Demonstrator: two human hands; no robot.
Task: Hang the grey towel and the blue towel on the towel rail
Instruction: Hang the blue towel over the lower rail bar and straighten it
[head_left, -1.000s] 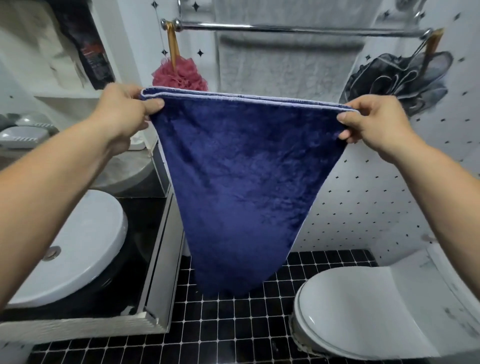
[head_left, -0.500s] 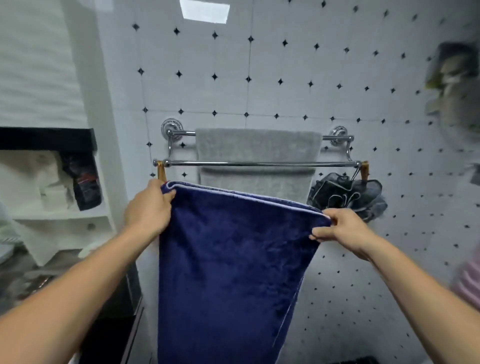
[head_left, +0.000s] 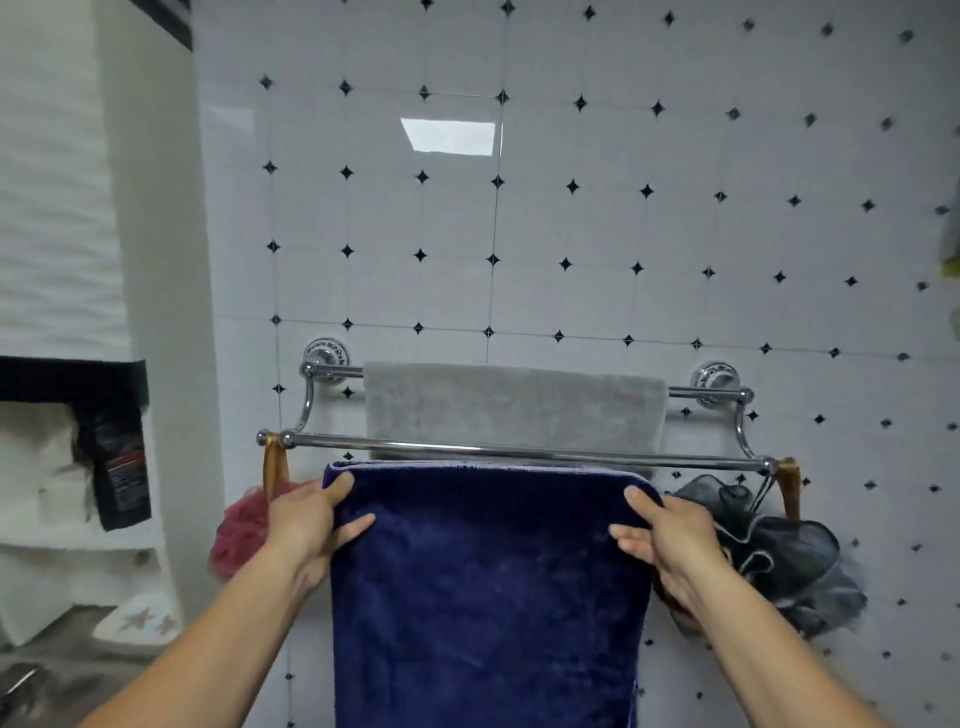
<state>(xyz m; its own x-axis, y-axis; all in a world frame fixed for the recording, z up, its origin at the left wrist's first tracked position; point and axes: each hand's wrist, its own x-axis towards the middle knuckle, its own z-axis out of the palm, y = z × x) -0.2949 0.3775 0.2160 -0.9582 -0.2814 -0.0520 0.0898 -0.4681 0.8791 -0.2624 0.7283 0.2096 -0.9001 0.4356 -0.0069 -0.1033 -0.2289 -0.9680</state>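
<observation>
Two hands: left hand (head_left: 311, 525) and right hand (head_left: 670, 535) grasping blue towel (head_left: 483, 587), fingers clenched (top corners).
Grey towel (head_left: 514, 410): draped on towel rail (head_left: 519, 450), frame centre.

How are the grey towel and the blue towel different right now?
The grey towel is pale and hangs draped over the back bar of the towel rail; the blue towel is dark navy and not yet over a bar. Nobody touches the grey one, while the left hand and right hand grip the blue one's top corners. Both look plush.
</observation>
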